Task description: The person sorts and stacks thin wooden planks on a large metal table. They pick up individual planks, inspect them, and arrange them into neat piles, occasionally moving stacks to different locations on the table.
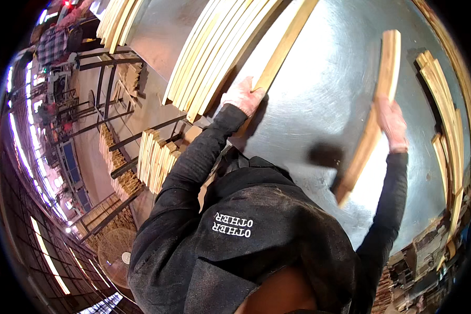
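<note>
My left hand (243, 96) is closed on the near part of a long wooden strip (287, 46), which slants away over the shiny metal tabletop (303, 89). My right hand (391, 124) grips a shorter, thicker-looking wooden board (362, 148) around its middle. That board appears lifted at its near end, where a dark shadow falls on the metal beside it. A row of pale wooden strips (220, 47) lies side by side just left of my left hand.
More wooden strips (445, 112) lie along the table's right side. Another bundle (119, 21) sits at the far left. Below the table's left edge, stacked strips (154, 159) rest on a dark metal rack (125, 138). A round fan (116, 256) and a person in a checked shirt (52, 46) are farther left.
</note>
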The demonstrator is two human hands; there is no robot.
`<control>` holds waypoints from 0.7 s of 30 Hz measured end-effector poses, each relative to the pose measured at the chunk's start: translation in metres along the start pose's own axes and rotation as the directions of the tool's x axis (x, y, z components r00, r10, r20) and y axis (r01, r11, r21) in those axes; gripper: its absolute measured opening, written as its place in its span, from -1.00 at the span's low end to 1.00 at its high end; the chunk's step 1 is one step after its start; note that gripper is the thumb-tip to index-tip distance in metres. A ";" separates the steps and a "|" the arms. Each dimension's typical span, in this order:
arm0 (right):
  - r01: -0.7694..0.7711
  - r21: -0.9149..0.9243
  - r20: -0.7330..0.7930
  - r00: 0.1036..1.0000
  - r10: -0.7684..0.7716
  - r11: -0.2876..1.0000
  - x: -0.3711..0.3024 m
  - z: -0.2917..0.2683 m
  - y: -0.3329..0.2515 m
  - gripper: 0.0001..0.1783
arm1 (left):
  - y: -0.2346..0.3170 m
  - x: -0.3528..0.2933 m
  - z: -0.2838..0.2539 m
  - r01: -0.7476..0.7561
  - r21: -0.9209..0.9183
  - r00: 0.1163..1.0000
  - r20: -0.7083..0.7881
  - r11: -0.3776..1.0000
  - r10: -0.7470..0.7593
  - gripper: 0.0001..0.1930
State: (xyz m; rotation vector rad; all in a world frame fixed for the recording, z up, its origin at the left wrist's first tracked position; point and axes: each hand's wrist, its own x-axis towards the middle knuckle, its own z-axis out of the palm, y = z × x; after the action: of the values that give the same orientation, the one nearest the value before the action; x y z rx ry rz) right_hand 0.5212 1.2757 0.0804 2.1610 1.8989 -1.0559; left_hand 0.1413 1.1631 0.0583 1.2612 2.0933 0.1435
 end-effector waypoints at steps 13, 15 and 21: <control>0.190 0.193 -0.045 0.982 -0.184 0.963 0.057 0.116 -0.261 -0.09 | -0.042 -0.010 -0.085 -0.559 -0.512 0.829 -0.360 0.652 0.428 -0.73; 0.294 0.212 0.102 0.942 -0.320 0.932 0.061 0.125 -0.269 -0.05 | -0.026 -0.002 -0.095 -0.285 -0.794 0.951 -0.164 0.536 0.263 -0.59; -0.122 0.983 0.177 0.837 -0.518 0.138 0.046 0.120 -0.249 -0.64 | -0.008 0.003 -0.090 0.623 -0.669 0.542 -0.005 -0.406 0.841 -0.32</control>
State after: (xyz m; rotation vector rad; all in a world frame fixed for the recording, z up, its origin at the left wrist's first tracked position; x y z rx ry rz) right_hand 0.2446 1.3147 0.0572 1.4174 1.2322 -3.2910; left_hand 0.0810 1.1834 0.1218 0.0791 -0.0607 1.0937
